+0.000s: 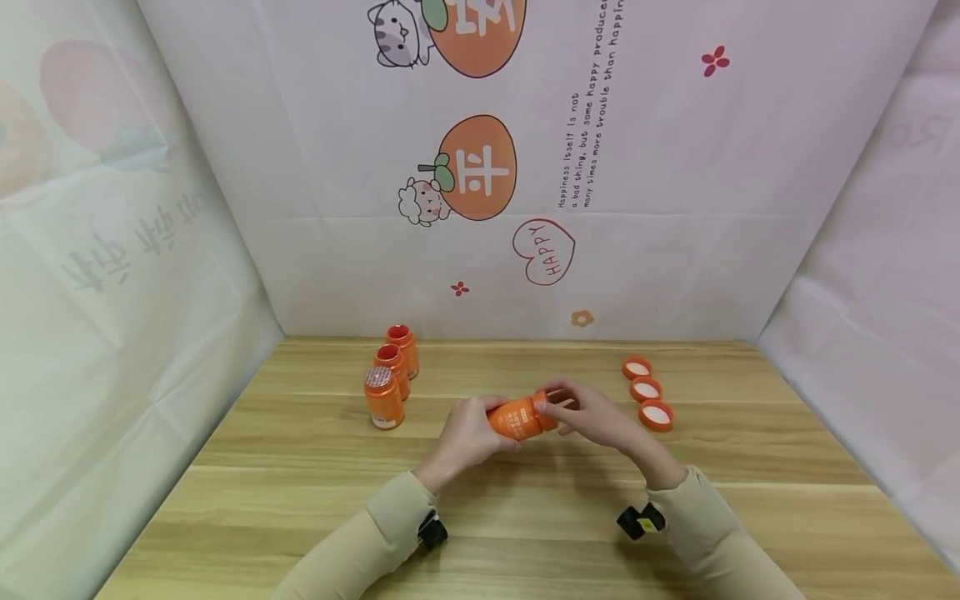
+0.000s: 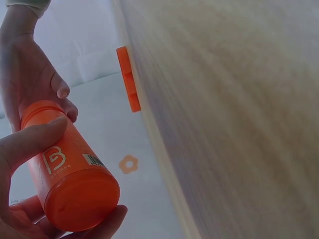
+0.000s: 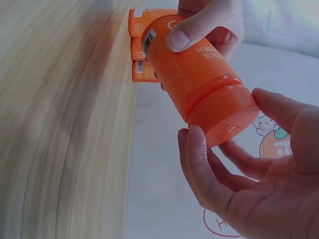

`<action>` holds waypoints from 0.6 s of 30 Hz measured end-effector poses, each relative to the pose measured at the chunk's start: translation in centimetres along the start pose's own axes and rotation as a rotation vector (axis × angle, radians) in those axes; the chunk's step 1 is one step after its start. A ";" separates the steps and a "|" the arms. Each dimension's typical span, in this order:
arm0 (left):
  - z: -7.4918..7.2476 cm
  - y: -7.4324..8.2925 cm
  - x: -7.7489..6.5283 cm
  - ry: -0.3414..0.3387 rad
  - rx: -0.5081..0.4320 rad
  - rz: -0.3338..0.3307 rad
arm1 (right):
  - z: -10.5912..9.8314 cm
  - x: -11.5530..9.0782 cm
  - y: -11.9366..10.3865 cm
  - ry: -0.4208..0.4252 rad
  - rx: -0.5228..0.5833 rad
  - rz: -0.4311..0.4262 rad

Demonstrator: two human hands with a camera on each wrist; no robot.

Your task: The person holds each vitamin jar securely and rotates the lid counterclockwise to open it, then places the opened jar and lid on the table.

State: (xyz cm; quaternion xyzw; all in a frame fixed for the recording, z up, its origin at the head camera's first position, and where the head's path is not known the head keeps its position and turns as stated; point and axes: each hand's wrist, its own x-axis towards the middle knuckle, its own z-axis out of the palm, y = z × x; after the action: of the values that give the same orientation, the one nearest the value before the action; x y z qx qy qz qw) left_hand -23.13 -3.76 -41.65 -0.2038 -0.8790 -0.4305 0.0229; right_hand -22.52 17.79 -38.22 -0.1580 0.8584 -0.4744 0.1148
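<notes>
My left hand (image 1: pixel 467 432) grips an orange bottle (image 1: pixel 514 419) round its body, holding it tilted above the table. In the left wrist view the base of the bottle (image 2: pixel 82 199) faces the camera, and the thumb lies along its side. My right hand (image 1: pixel 600 414) is at the other end, pinching the orange cap (image 3: pixel 224 115) between thumb and fingers. The cap sits on the bottle's neck; how tightly cannot be told.
Three orange bottles without caps (image 1: pixel 385 402) stand in a row at the back left; the nearest has a patterned seal over its mouth. Three orange caps (image 1: pixel 657 415) lie at the right, white insides up. Printed white cloth (image 1: pixel 337 250) walls the wooden table (image 1: pixel 525 533).
</notes>
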 end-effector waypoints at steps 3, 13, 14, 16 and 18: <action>-0.1 0.0 0.0 -0.001 0.005 -0.004 | -0.1 0.0 0.1 -0.006 0.001 -0.036; -0.2 0.1 0.0 -0.002 0.021 0.003 | -0.4 -0.2 0.3 -0.017 -0.028 -0.132; -0.2 0.2 0.0 0.000 0.028 0.004 | -0.4 -0.3 0.3 -0.016 -0.031 -0.142; -0.2 0.2 0.0 0.004 0.040 0.004 | -0.5 -0.3 0.3 -0.016 -0.035 -0.167; -0.2 0.3 -0.1 0.005 0.045 0.002 | -0.5 -0.3 0.4 -0.017 -0.028 -0.191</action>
State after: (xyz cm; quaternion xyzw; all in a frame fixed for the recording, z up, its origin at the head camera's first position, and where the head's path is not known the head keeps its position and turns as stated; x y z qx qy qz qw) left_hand -23.01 -3.81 -41.33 -0.2028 -0.8882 -0.4112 0.0302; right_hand -22.53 18.48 -38.26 -0.2449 0.8448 -0.4700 0.0741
